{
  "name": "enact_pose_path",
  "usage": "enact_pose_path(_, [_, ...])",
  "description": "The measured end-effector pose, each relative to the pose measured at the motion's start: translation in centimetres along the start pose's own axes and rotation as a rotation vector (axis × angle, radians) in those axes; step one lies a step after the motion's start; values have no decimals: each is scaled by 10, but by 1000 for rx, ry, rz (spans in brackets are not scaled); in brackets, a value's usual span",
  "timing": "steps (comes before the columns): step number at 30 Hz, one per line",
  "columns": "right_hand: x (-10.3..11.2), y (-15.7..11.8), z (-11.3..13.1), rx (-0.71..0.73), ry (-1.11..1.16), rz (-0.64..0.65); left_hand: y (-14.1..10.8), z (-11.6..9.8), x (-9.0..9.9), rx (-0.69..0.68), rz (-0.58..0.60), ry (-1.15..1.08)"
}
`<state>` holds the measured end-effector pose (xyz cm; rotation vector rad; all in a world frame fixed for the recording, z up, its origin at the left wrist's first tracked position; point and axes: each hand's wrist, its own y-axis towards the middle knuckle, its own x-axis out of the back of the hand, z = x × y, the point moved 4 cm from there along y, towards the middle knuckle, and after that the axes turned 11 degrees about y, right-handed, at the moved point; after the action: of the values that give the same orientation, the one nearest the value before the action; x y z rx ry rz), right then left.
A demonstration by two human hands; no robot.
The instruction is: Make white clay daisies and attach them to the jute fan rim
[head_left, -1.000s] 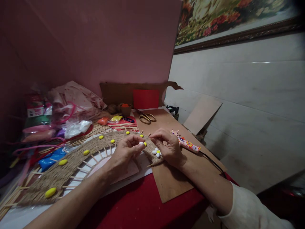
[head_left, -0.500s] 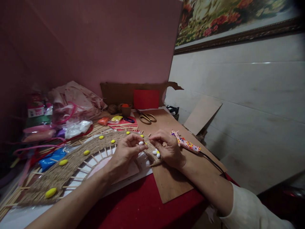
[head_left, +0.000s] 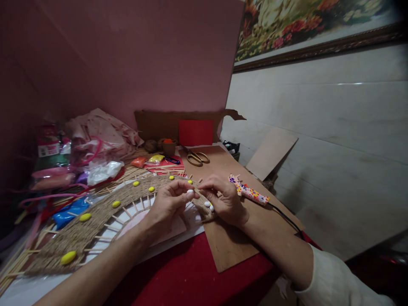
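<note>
My left hand (head_left: pixel 168 202) pinches a small white clay piece (head_left: pixel 190 191) between thumb and fingers. Facing it, my right hand (head_left: pixel 226 199) has its thumb and forefinger closed at the tips, close to the white piece; whether anything is between them I cannot make out. Below both hands curves an arch of woven twine (head_left: pixel 98 212) on thin wooden sticks, dotted with several yellow clay ovals (head_left: pixel 85 217). On its right end, beside my right hand, white clay petals (head_left: pixel 208 204) sit in a small cluster, partly hidden by my fingers.
A glue gun (head_left: pixel 251 193) in flower-patterned wrap lies right on a brown board (head_left: pixel 229 244), its cord trailing off. Scissors (head_left: pixel 197 159) with gold handles lie behind. Left are a blue clay packet (head_left: pixel 70 212), other bags, and a pink cloth (head_left: pixel 98 131).
The white piece in my left fingers has turned and shifted slightly, and my fingertips have come closer together. The arch and the tools lie as before.
</note>
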<state>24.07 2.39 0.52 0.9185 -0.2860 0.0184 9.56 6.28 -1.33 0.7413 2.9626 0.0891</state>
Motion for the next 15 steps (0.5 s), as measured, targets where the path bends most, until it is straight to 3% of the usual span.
enact_pose_path(15, [0,-2,-2,-3,-4,-16,0,1,4,22,-8,1])
